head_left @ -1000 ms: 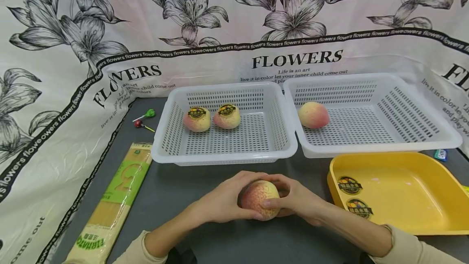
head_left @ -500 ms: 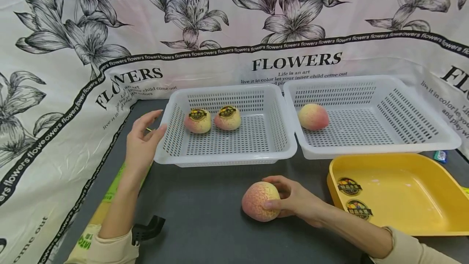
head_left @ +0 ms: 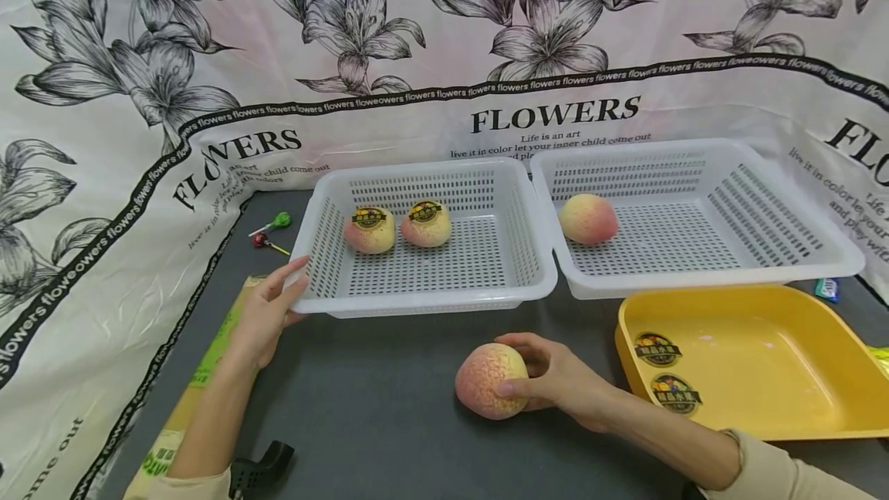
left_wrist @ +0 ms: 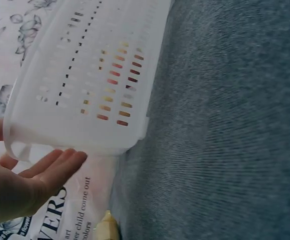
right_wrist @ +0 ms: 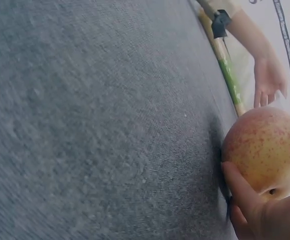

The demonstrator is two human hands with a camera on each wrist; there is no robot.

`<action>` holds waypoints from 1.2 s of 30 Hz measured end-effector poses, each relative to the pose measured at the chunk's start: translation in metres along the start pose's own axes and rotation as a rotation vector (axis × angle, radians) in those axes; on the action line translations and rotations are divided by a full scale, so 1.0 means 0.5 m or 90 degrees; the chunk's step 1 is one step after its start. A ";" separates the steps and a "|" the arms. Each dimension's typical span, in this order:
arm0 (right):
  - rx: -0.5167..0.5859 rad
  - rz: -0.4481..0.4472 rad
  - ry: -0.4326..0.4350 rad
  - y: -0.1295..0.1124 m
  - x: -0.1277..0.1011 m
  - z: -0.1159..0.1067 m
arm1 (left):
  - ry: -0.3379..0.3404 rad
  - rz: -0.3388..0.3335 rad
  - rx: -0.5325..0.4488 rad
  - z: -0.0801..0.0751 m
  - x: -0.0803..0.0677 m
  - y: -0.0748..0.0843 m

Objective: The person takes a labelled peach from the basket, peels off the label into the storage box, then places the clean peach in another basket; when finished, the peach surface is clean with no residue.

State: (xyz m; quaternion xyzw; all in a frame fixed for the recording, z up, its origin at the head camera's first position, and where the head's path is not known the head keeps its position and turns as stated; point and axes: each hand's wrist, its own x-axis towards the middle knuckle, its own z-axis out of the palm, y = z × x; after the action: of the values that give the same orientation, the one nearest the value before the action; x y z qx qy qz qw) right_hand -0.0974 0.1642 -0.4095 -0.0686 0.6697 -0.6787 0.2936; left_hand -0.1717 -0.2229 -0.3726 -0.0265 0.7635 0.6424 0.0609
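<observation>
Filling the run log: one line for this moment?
left hand: touches left basket corner | right hand: grips peach on table | yellow tray: two stickers

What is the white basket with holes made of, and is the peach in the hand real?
The white basket looks like thin, slightly see-through plastic: smooth rim, moulded slots, light passing through its wall in the left wrist view. The peach under the right hand has matte, speckled red-and-yellow skin; whether it is real or a foam or plastic model cannot be told.

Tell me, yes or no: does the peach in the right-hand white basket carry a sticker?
No: in the head view the peach in the right-hand white basket shows bare skin, no sticker.
</observation>
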 end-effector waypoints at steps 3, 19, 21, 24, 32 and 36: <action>0.013 -0.007 0.006 -0.007 -0.005 -0.002 | 0.005 0.007 -0.029 0.002 0.000 -0.008; 0.006 -0.161 0.077 -0.198 -0.089 -0.171 | -0.007 0.025 -0.064 0.003 0.002 -0.012; -0.023 -0.139 0.118 -0.214 -0.085 -0.214 | -0.008 0.024 -0.062 0.001 0.000 -0.013; -0.065 -0.081 0.168 -0.225 -0.069 -0.271 | -0.009 0.025 -0.064 -0.003 -0.002 -0.014; -0.135 0.081 0.168 -0.200 -0.013 -0.366 | -0.020 0.029 -0.071 -0.003 0.001 -0.015; -0.120 0.164 0.121 -0.188 0.018 -0.391 | -0.022 0.022 -0.075 -0.002 -0.002 -0.016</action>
State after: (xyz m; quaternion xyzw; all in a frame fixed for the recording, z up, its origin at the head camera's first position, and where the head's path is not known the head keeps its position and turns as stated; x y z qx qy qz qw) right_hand -0.2287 0.3232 -0.3413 0.0550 0.7583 -0.5729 0.3060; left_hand -0.1699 -0.2254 -0.3799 -0.0056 0.7236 0.6875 0.0613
